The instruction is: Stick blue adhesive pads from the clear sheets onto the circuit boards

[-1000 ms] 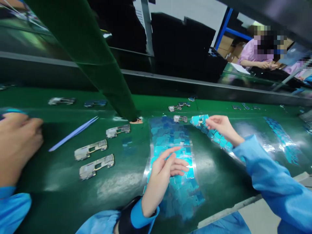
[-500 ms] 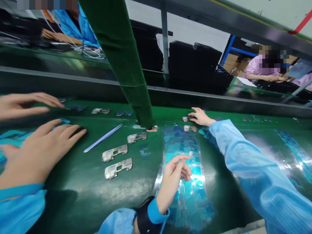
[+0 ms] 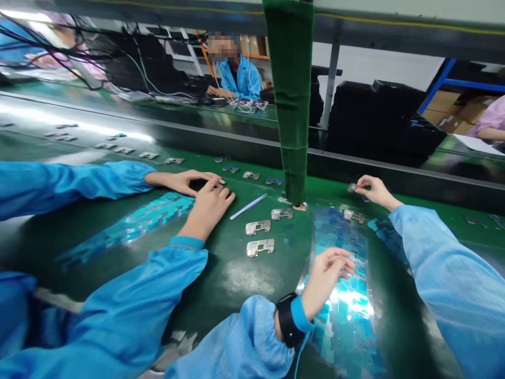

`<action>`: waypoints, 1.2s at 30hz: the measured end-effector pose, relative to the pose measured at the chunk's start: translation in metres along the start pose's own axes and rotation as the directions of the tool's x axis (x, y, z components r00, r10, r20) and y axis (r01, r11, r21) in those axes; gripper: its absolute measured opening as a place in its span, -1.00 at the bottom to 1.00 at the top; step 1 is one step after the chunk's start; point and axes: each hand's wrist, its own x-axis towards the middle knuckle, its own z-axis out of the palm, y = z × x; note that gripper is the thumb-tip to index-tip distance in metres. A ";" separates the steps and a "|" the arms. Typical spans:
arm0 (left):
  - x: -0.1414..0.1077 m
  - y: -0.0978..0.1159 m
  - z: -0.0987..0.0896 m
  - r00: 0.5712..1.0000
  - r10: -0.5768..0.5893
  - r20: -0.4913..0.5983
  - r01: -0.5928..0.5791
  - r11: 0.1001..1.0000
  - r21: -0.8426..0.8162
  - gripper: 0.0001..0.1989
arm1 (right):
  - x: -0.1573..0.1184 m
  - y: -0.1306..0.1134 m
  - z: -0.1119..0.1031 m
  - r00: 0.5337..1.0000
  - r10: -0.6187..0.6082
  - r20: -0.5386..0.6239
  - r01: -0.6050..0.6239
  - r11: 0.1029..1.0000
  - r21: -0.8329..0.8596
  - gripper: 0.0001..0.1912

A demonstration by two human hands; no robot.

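1. The right hand [image 3: 374, 195] pinches a small board [image 3: 352, 187] between thumb and fingertips, at about 1 o'clock from the left hand [image 3: 325, 272].
2. That pinched board shows a greyish face; it is too small and too covered by the fingertips for its long axis to be told, and any lettering on it cannot be read.
3. The left hand's fingers are loosely curled and slack, grasping nothing that shows, over the blue film sheet [image 3: 353, 316]; whether they touch it cannot be told. A black wristband [image 3: 291, 320] circles that wrist.
4. The film sheet lies with its long axis running from near 12 o'clock to near 6 o'clock, glare whitening its middle.
5. A loose board [image 3: 354, 216] lies at 6 o'clock from the pinched one, at the sheet's far end, its long axis close to 9-to-3.
6. A second film strip [image 3: 389, 237] slants between 11 and 5 o'clock, partly behind the right sleeve [image 3: 445, 263].
7. Between 9 and 10 o'clock from the left hand, three boards [image 3: 259, 247] lie on the green bench [image 3: 252, 281], long axes near 9-to-3.
8. Beyond them, the tweezers [image 3: 248, 206] point their tips toward 2 o'clock.
9. Farther out, around 10 o'clock, a co-worker's hands [image 3: 208, 208] meet at the end of another blue strip [image 3: 134, 226].
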 end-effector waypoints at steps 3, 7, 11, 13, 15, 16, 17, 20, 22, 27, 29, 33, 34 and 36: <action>0.000 0.004 -0.001 0.993 0.097 -0.066 -0.097 0.995 0.017 -0.67 | -0.025 -0.040 0.001 1.000 -0.006 -0.024 0.009 0.992 0.125 -0.67; 0.004 0.007 0.002 0.971 0.214 -0.108 -0.209 0.976 0.055 -0.69 | -0.088 -0.091 0.018 0.965 -0.086 0.249 -0.005 0.939 0.345 -0.64; 0.007 0.014 0.001 0.976 0.214 -0.043 -0.211 0.975 0.072 -0.80 | -0.141 -0.112 0.028 0.972 0.012 0.235 -0.105 0.916 0.388 -0.68; 0.010 0.019 -0.004 0.976 0.209 -0.066 -0.206 0.977 0.047 -0.81 | -0.163 -0.113 0.029 0.995 0.055 0.079 -0.077 0.949 0.306 -0.67; 0.018 0.024 -0.011 0.973 0.199 -0.118 -0.201 0.980 -0.007 -0.83 | -0.186 -0.113 0.033 0.999 0.044 0.000 -0.044 0.986 0.163 -0.67; 0.023 0.026 -0.015 0.971 0.190 -0.143 -0.198 0.979 -0.042 -0.83 | -0.199 -0.113 0.037 0.999 0.035 0.014 -0.036 0.995 0.094 -0.64; 0.027 0.027 -0.018 0.970 0.178 -0.164 -0.192 0.979 -0.075 -0.83 | -0.212 -0.114 0.042 0.998 0.029 0.053 -0.031 0.999 0.040 -0.59; 0.032 0.027 -0.022 0.982 0.099 -0.162 -0.123 0.982 -0.141 -0.85 | -0.247 -0.117 0.058 0.980 0.045 0.192 -0.037 0.998 -0.044 -0.39; 0.029 0.025 -0.020 0.995 0.009 -0.103 -0.025 0.987 -0.159 -0.87 | -0.259 -0.116 0.066 0.972 0.046 0.232 -0.031 0.997 -0.069 -0.34; 0.018 0.015 -0.010 0.971 -0.229 0.063 0.236 0.963 -0.130 -0.94 | -0.257 -0.109 0.073 0.991 -0.023 0.130 0.027 0.999 -0.026 -0.52; 0.017 0.012 -0.009 0.960 -0.266 0.088 0.276 0.953 -0.125 -0.92 | -0.253 -0.107 0.074 0.997 -0.056 0.052 0.056 0.998 0.009 -0.62; 0.017 0.012 -0.010 0.952 -0.290 0.098 0.301 0.945 -0.125 -0.92 | -0.254 -0.106 0.075 0.984 -0.152 -0.092 0.147 0.987 -0.057 -0.72; 0.017 0.012 -0.010 0.951 -0.294 0.095 0.304 0.944 -0.125 -0.92 | -0.256 -0.107 0.073 0.977 -0.193 -0.096 0.182 0.977 -0.108 -0.73; 0.017 0.012 -0.010 0.951 -0.297 0.084 0.306 0.944 -0.127 -0.92 | -0.261 -0.111 0.069 0.960 -0.274 -0.058 0.257 0.944 -0.205 -0.72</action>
